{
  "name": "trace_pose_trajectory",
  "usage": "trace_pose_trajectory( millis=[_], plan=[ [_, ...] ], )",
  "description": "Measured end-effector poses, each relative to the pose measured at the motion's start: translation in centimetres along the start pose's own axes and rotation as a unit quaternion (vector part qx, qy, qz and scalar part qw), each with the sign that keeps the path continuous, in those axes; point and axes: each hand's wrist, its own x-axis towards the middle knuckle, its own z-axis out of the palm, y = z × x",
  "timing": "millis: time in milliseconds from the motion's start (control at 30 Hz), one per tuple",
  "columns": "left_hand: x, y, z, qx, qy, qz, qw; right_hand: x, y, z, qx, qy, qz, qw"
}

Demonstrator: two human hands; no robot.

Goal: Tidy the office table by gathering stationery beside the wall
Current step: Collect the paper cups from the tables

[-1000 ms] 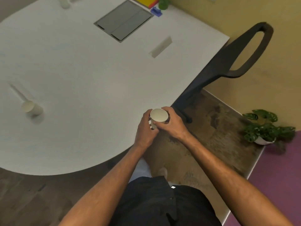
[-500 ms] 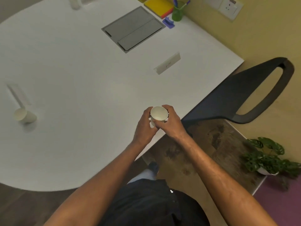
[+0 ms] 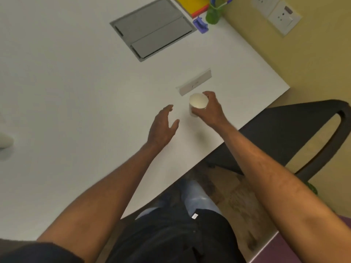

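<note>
My right hand (image 3: 211, 111) grips a white paper cup (image 3: 197, 103) upright just above the white table (image 3: 66, 95), near its right edge. My left hand (image 3: 163, 126) hovers to the cup's left, fingers apart and empty. A small white nameplate (image 3: 195, 83) lies just beyond the cup. At the far corner by the yellow wall stand a green pen holder (image 3: 213, 15) with pens, a purple stapler-like item (image 3: 201, 25) and a yellow and orange notebook (image 3: 191, 4).
A grey cable hatch (image 3: 152, 29) is set into the table top. Another white cup (image 3: 4, 140) lies at the left edge. A black office chair (image 3: 296, 133) stands against the table's right side. Wall sockets (image 3: 279, 14) sit above the corner.
My left hand has let go of the cup and opened. My right hand has carried the cup forward over the table toward the nameplate. The view has shifted toward the wall.
</note>
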Motion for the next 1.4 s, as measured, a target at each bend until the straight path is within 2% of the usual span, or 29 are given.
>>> trace_pose_trajectory(
  millis=[167,433,700,867,1100,1400],
  plan=[
    [3.6,-2.1,0.4,0.055,0.029,-0.033,0.998,5.9,2.0,-2.3,-0.013,0.021,0.026,0.999],
    [9.8,-5.2,3.7,0.147,0.048,-0.031,0.987,15.4,5.5,-5.7,-0.003,0.066,0.055,0.996],
    [14.4,-7.6,7.1,0.238,-0.010,-0.074,0.968,23.2,7.8,-6.9,0.010,0.109,0.057,0.992],
    [16.3,-9.1,8.9,0.320,-0.007,-0.081,0.944,27.0,9.0,-6.5,0.017,0.123,0.044,0.991],
    [15.8,-11.0,11.3,0.323,0.045,-0.074,0.942,30.1,9.7,-6.0,0.006,0.122,0.022,0.992],
    [15.9,-11.9,12.2,0.357,0.063,-0.078,0.929,31.6,9.3,-6.0,0.001,0.118,0.007,0.993]
  ],
)
